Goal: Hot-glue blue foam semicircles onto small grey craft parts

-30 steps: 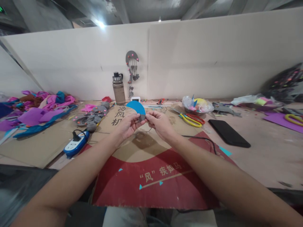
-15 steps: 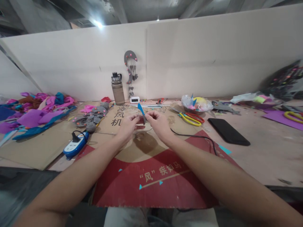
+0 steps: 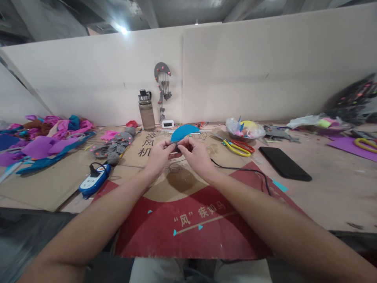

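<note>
above the red cardboard, pinching a small dark piece with fingertips of left hand and right hand, with thumbs nearly meeting; just beyond the fingers, holding up the blue curved piece, with long axis roughly left to right, slightly nearer to right hand.

Lamp glaring — overhead, shadow soft; edges stretched

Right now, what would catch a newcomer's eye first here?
Probably the bright blue piece, pinched between the left hand and right hand mid-picture. Below them spreads the red-and-tan cardboard; beyond, a grey crescent ornament hangs against the pale wall, to the right of a bottle.
</note>
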A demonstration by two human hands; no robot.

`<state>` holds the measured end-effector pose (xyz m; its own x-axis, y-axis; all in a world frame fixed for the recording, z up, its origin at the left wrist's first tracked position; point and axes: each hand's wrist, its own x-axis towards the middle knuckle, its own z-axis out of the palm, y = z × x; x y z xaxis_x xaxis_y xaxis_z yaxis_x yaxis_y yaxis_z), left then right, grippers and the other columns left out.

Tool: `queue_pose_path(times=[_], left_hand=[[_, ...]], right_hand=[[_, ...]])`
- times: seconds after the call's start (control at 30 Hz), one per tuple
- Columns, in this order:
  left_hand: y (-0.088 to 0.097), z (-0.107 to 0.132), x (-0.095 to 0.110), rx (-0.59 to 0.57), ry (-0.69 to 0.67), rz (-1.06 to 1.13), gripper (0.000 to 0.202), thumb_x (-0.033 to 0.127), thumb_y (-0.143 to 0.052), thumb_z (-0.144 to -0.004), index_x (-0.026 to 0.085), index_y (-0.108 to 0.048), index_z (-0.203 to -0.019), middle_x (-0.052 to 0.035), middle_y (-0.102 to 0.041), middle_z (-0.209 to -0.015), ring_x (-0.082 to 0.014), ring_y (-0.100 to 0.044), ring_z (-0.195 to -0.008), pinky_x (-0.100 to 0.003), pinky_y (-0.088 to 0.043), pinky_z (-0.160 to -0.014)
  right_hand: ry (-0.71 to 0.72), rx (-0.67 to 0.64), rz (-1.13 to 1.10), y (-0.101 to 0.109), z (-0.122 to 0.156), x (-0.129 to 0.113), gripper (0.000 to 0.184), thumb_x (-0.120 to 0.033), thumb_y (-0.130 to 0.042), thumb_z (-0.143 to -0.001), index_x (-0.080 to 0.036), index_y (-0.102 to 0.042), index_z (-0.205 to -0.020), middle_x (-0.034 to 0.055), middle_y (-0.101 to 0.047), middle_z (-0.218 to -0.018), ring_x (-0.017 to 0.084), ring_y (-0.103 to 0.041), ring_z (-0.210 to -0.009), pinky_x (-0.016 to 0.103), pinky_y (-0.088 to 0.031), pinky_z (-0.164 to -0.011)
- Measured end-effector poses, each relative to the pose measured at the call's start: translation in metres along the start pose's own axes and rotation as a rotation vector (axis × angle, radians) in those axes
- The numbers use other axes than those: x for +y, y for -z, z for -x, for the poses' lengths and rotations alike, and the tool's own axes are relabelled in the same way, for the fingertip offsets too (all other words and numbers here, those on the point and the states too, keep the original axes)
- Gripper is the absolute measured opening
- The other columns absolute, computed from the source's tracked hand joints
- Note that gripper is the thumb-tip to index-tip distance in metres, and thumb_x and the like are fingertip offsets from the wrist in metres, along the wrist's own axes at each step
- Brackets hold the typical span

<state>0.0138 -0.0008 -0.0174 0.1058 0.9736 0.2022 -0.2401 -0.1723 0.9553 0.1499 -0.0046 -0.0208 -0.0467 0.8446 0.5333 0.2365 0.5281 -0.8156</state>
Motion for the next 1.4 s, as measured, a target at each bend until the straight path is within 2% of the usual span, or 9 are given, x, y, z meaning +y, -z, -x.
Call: queue_pose_path(times=[0.23,0.5,0.6,0.77,1.0,1.1,1.2,1.3,1.4], left_hand=[[-0.003,0.001,0.005,0.066,-0.011,0.1,0.006,0.012,-0.065,-0.074,0.012,-0.058,-0.074,-0.0031,-0.067,-0.076,-0.0125,-0.066,-0.074,-0.035,-0.054,-0.086],[-0.003,0.003,0.007,0.069,-0.015,0.119,0.008,0.011,-0.064,-0.074,0.012,-0.057,-0.076,-0.0039,-0.067,-0.077,-0.0124,-0.066,-0.073,-0.032,-0.056,-0.079],[-0.002,0.003,0.008,0.075,-0.02,0.137,0.008,0.012,-0.064,-0.074,0.012,-0.056,-0.073,-0.0031,-0.066,-0.075,-0.0107,-0.064,-0.07,-0.026,-0.056,-0.072],[0.001,0.002,0.008,0.079,-0.019,0.095,0.007,0.016,-0.063,-0.076,0.012,-0.059,-0.08,-0.0047,-0.068,-0.079,-0.0089,-0.061,-0.06,-0.019,-0.051,-0.052],[0.002,-0.001,0.01,0.075,-0.009,0.212,0.003,0.014,-0.058,-0.08,0.013,-0.056,-0.082,-0.0087,-0.07,-0.086,-0.0164,-0.068,-0.081,-0.025,-0.057,-0.066],[0.003,-0.002,0.011,0.071,0.022,0.25,0.001,0.012,-0.055,-0.081,0.013,-0.056,-0.081,-0.0092,-0.07,-0.083,-0.0167,-0.069,-0.079,-0.031,-0.058,-0.075],[0.006,-0.004,0.013,0.098,0.008,0.25,0.003,0.012,-0.055,-0.081,0.013,-0.056,-0.078,-0.0087,-0.07,-0.08,-0.0163,-0.069,-0.077,-0.032,-0.058,-0.077],[0.014,-0.007,0.015,0.145,-0.041,0.231,0.003,0.012,-0.056,-0.082,0.012,-0.056,-0.078,-0.0092,-0.071,-0.083,-0.0154,-0.069,-0.077,-0.03,-0.057,-0.077],[0.023,-0.012,0.017,0.205,-0.081,0.184,0.003,0.013,-0.057,-0.081,0.012,-0.056,-0.078,-0.01,-0.07,-0.083,-0.0157,-0.069,-0.078,-0.03,-0.057,-0.078]], right_hand=[[0.044,0.011,0.011,0.001,-0.001,-0.002,0.009,-0.025,-0.054,-0.08,-0.018,-0.058,-0.076,0.0003,-0.059,-0.071,0.012,-0.049,-0.063,0.027,-0.04,-0.062],[0.023,0.006,0.022,0.003,-0.001,-0.001,0.01,-0.026,-0.054,-0.079,-0.017,-0.058,-0.075,-0.0003,-0.058,-0.07,0.011,-0.048,-0.063,0.026,-0.038,-0.062],[0.021,-0.009,0.013,0.002,0.0,0.002,0.011,-0.027,-0.054,-0.079,-0.018,-0.058,-0.075,-0.0006,-0.057,-0.071,0.011,-0.047,-0.064,0.026,-0.038,-0.063],[-0.076,0.012,-0.049,-0.001,-0.002,0.009,0.016,-0.033,-0.054,-0.079,-0.018,-0.056,-0.075,-0.0014,-0.056,-0.069,0.011,-0.046,-0.062,0.026,-0.038,-0.062],[-0.16,-0.078,-0.023,-0.007,-0.003,0.028,0.015,-0.034,-0.055,-0.077,-0.018,-0.054,-0.074,-0.0034,-0.053,-0.064,0.011,-0.046,-0.059,0.025,-0.037,-0.059],[-0.14,-0.176,0.058,-0.009,-0.001,0.032,0.014,-0.031,-0.054,-0.078,-0.018,-0.056,-0.071,-0.0026,-0.056,-0.065,0.011,-0.048,-0.061,0.025,-0.037,-0.061],[-0.06,-0.226,0.208,-0.001,-0.005,0.028,0.017,-0.029,-0.05,-0.082,-0.018,-0.059,-0.072,-0.0007,-0.06,-0.068,0.012,-0.051,-0.064,0.025,-0.038,-0.064],[0.056,-0.105,0.432,0.02,-0.017,0.024,0.022,-0.029,-0.045,-0.087,-0.017,-0.062,-0.079,0.0036,-0.064,-0.077,0.015,-0.054,-0.071,0.026,-0.038,-0.069],[-0.004,0.017,0.702,0.046,-0.03,0.029,0.024,-0.029,-0.044,-0.088,-0.015,-0.063,-0.089,0.0095,-0.067,-0.089,0.018,-0.058,-0.082,0.028,-0.04,-0.074]])
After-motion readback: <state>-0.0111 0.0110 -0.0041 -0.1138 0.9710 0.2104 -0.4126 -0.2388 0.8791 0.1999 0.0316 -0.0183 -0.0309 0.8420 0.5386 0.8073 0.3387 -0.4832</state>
